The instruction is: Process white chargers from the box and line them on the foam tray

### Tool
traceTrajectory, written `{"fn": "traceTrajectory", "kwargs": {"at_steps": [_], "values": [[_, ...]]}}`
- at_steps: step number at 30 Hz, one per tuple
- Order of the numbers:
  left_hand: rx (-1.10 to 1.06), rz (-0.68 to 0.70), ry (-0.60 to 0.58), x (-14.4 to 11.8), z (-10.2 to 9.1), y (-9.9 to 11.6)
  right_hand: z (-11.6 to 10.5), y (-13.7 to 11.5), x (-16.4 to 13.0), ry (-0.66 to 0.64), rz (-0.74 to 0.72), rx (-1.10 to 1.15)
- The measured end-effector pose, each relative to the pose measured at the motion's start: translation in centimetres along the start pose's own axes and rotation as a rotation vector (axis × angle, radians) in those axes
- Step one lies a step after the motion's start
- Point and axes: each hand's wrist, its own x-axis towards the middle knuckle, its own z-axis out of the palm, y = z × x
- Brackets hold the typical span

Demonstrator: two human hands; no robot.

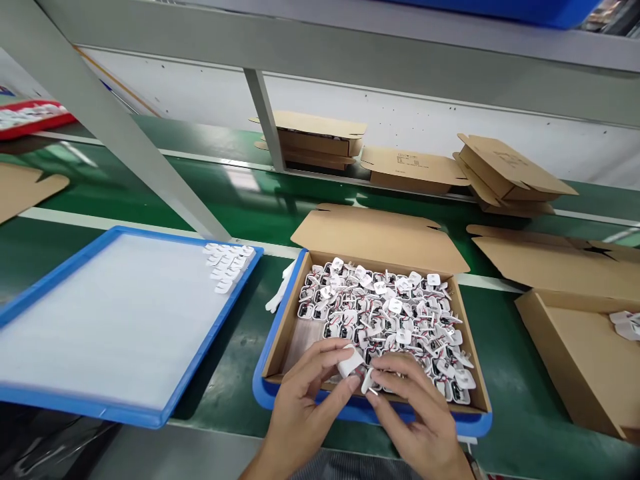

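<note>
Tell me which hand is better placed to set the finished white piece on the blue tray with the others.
Left, probably. The left hand pinches a white piece and is on the side of the blue tray, where a few white pieces lie. The right hand is farther away, holding a small part over the cardboard box.

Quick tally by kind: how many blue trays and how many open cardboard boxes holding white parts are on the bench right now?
Blue trays: 2 (pale-lined tray, tray under box)
Open boxes holding white parts: 2 (full box, right box)
Total: 4
</note>
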Motion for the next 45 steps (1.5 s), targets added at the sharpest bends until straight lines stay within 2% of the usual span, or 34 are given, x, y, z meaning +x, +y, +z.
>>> {"fn": "traceTrajectory", "kwargs": {"at_steps": [4, 6, 11, 14, 19, 22, 26, 29, 33, 37, 40, 45], "values": [[-0.151, -0.085, 0.083, -0.2, 0.7, -0.5, 0.6, 0.1, -0.6, 0.070, -0.134, -0.056], [-0.169, -0.110, 0.101, -0.4, 1.0, -0.7, 0.6, 0.1, -0.7, 0.060, -0.184, -0.080], [-0.197, -0.056, 0.135, -0.4, 1.7, -1.2, -0.4, 0.0, -0.7, -0.159, -0.296, -0.175], [-0.201, -0.107, 0.053, -0.3, 1.1, -1.1, -1.0, 0.0, -0.6, -0.217, -0.341, -0.190], [-0.154, -0.187, -0.151, -0.8, -0.2, -0.2, -1.7, 0.2, -1.3, -0.271, -0.322, -0.206], [-0.148, -0.154, -0.129, -1.3, -0.1, -0.3, -1.9, -0.3, -1.8, -0.252, -0.234, -0.202], [-0.101, -0.123, -0.100, -1.8, 0.5, -0.7, -2.2, -1.3, -1.7, -0.340, -0.116, -0.241], [-0.122, -0.116, -0.147, -1.7, 0.5, -0.5, -2.6, -1.6, -1.5, -0.365, -0.121, -0.255], [-0.133, -0.127, -0.238, -1.4, 0.2, 0.3, -2.6, -1.5, -1.6, -0.329, -0.191, -0.235], [-0.179, -0.141, -0.289, -1.3, 0.3, 0.1, -2.3, -1.2, -1.6, -0.270, -0.175, -0.127], [-0.238, -0.144, -0.265, -1.5, 0.5, -0.4, -2.3, -0.5, -1.9, -0.238, -0.068, 0.026], [-0.233, -0.113, -0.268, -2.0, 0.5, -0.6, -2.6, 0.1, -2.4, -0.294, 0.442, 0.239]]}}
